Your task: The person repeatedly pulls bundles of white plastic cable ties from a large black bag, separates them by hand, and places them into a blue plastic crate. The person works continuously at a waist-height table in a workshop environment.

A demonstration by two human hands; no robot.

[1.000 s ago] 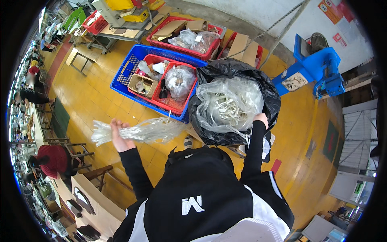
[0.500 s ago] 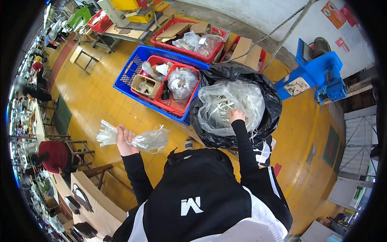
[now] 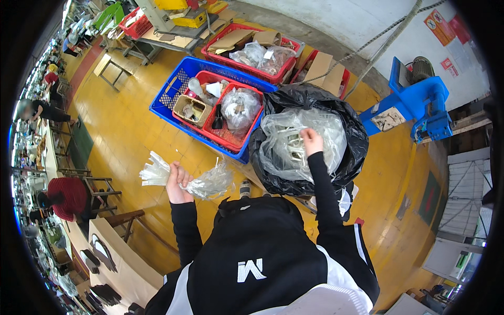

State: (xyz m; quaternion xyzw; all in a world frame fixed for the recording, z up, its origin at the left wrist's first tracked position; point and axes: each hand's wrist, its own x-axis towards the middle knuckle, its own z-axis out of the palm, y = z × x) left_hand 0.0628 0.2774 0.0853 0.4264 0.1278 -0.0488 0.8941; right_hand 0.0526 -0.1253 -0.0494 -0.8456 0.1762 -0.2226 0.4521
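Observation:
My left hand is closed round the middle of a bundle of clear plastic strips. One end of the bundle fans out to the left of my fist, and the loose, crumpled end hangs to the right. Over the mouth of a clear plastic bag, my right hand has its fingers drawn together; whatever they grip is too small to make out. Pale thin strips lie tangled inside that bag, just below my fingers. A large black plastic bag surrounds the clear one.
Left of the bags stands a blue crate holding red bins of scrap. Behind are a red crate and cardboard. A blue machine stands right. At left, a table and seated people.
My right hand has risen out of the strips and moved slightly farther away. My left hand, still gripping the bundle, has shifted right and a little nearer.

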